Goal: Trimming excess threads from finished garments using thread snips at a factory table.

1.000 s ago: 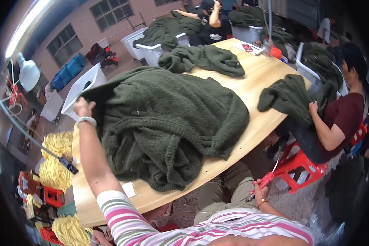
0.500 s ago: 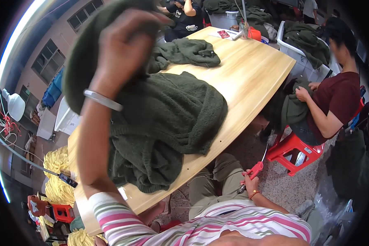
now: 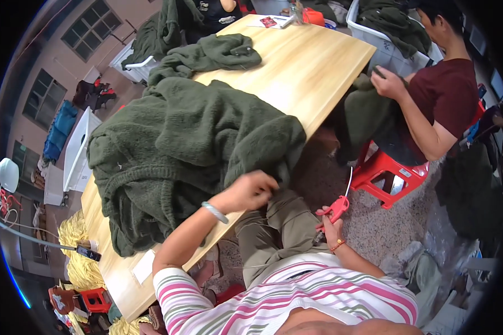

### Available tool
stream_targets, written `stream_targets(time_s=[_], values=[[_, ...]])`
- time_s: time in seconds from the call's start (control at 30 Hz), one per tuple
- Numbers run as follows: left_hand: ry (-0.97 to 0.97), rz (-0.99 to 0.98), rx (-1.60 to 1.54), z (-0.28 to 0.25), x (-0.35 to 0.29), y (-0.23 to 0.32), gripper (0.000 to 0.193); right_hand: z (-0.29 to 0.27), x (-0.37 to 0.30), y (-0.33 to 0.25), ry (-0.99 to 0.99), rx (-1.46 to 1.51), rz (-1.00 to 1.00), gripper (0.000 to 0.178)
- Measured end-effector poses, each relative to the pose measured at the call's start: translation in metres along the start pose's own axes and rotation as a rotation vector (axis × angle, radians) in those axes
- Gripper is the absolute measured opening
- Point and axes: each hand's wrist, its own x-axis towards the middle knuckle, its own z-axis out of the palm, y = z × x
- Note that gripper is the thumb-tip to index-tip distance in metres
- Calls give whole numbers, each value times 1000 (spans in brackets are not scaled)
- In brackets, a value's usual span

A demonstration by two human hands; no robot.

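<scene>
green knitwear [image 3: 190,128] | heaped on table [image 3: 307,67] | pink air gun [image 3: 338,207] | in right fingers [image 3: 322,211]

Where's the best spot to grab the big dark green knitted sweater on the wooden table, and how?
Probably the loose fold of the dark green knitted sweater at the near edge of the pale wooden table, coming from the person's side with the left hand. Cloth bulges there, so it could likely be pinched from above and below. The right hand holds a red pistol-shaped tool.
</scene>
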Motion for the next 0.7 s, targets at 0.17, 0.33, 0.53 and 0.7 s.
stream_targets(time_s=[0.17, 0.33, 0.53, 0.7], values=[[571, -307, 821, -42, -3, 36, 104, 3, -5, -29, -31, -2, -71, 29], [201, -333, 647, -69, -22, -32, 41, 9, -3, -31, -91, -69, -22, 28], [594, -78, -312, -192, 70, 8, 3, 12, 1, -34, -136, -85, -48, 30], [665, 549, -640, -203, 175, 104, 39, 14, 2, -53, -156, -77, -113, 28]])
